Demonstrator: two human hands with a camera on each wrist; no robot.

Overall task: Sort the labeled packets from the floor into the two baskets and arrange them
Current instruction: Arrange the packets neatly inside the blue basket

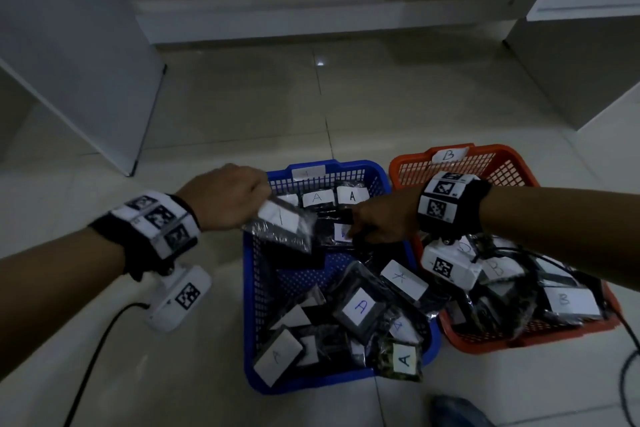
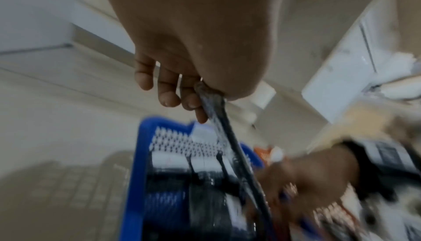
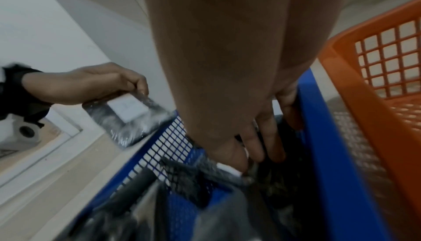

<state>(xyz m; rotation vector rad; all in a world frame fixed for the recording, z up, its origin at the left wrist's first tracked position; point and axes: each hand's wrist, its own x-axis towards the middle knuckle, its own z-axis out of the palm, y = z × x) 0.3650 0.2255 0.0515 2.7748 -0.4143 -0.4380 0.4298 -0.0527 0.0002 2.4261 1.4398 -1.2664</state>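
A blue basket [image 1: 250, 291] holds several black packets with white "A" labels: a row stands upright at its far end [image 1: 317, 198], and a loose pile [image 1: 360, 308] lies at the near end. My left hand [image 1: 263, 199] pinches one labeled packet [image 1: 281, 222] above the basket's far left corner; this packet shows edge-on in the left wrist view [image 2: 218, 115] and flat in the right wrist view [image 3: 127, 117]. My right hand [image 3: 257, 153] reaches down inside the basket, its straight fingers touching the upright packets. The orange basket [image 1: 408, 163], tagged "B" [image 1: 448, 153], holds B packets [image 1: 568, 302].
The baskets sit side by side on a pale tiled floor. White cabinets stand at the left [image 1: 69, 62] and the right [image 1: 588, 45], with a step behind. A black cable [image 1: 97, 350] trails on the floor at the left, another at the right [image 1: 627, 374].
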